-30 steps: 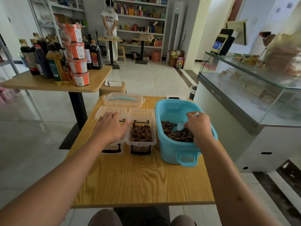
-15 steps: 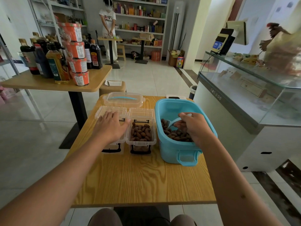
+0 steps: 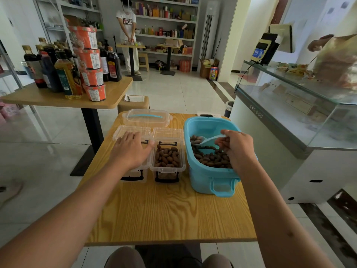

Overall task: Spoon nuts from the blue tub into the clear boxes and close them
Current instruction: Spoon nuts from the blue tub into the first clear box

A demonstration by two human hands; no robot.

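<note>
Two hands at work. Right hand [image 3: 236, 146] pinching the handle of a pale plastic spoon [image 3: 205, 139] between thumb and curled fingertips, bowl loaded with a few nuts and raised just over the heap in the blue tub [image 3: 210, 176]. Left hand [image 3: 131, 149] laid flat, fingers straight and slightly spread, on top of the left clear box [image 3: 133, 176], steadying it. Right clear box [image 3: 167, 161] just beside, touching the tub's wall, lid hinged back, already well filled with nuts. Scooping step, by the look of it: next move likely a level carry leftward over the tub rim, then a tilt into an open box without spilling; lids not yet snapped down. Further out, a clear lid with a blue handle [image 3: 147, 117] at the far edge of the wooden table [image 3: 170, 213]. Beyond, pale tiled floor, a second table with bottles and stacked orange cups [image 3: 90, 62], shelving, a standing person, a glass counter at right.
</note>
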